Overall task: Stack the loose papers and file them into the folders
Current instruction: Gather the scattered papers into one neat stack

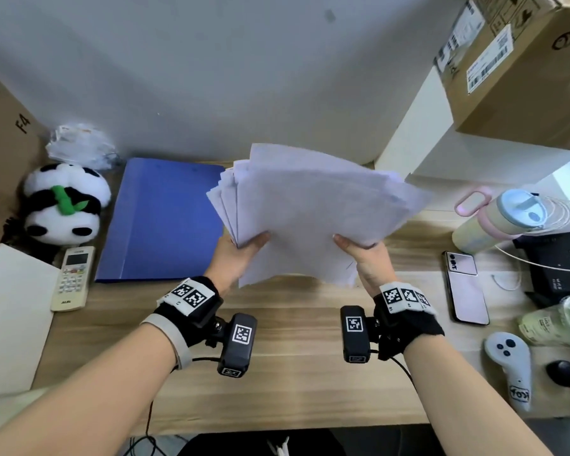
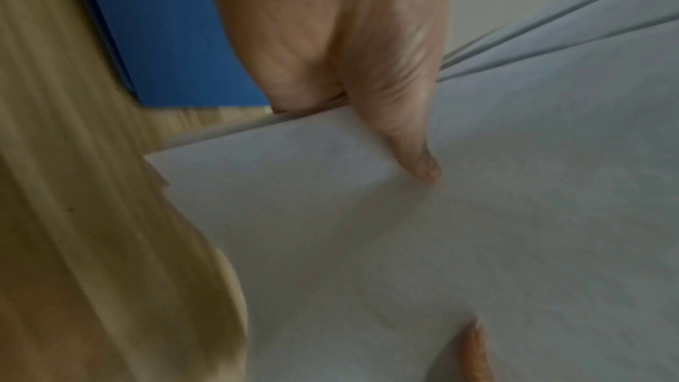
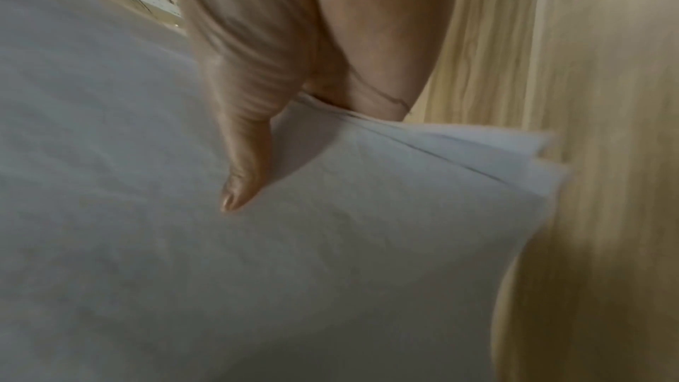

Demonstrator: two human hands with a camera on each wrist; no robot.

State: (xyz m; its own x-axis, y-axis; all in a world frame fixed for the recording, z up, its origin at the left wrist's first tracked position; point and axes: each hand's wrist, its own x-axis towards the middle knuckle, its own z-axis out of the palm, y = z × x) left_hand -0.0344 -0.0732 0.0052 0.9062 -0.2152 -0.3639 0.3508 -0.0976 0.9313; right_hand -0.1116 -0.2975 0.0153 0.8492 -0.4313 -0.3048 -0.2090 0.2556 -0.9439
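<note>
A fanned, uneven stack of white papers (image 1: 310, 209) is held up off the wooden desk (image 1: 293, 373), tilted away from me. My left hand (image 1: 241, 255) pinches its near left edge, thumb on top and fingers hidden underneath. My right hand (image 1: 364, 258) pinches the near right edge the same way. The left wrist view shows the left hand's thumb (image 2: 404, 115) pressing on the top sheet of the papers (image 2: 441, 243); the right wrist view shows the right hand's thumb (image 3: 242, 161) on the papers (image 3: 257, 272). A closed blue folder (image 1: 165, 218) lies flat on the desk, left of the papers.
A panda plush (image 1: 65, 204) and a remote control (image 1: 71, 278) sit left of the folder. At the right are a phone (image 1: 466, 287), a tumbler (image 1: 504, 218), a grey controller (image 1: 512, 370) and a cardboard box (image 1: 524, 70) on a shelf.
</note>
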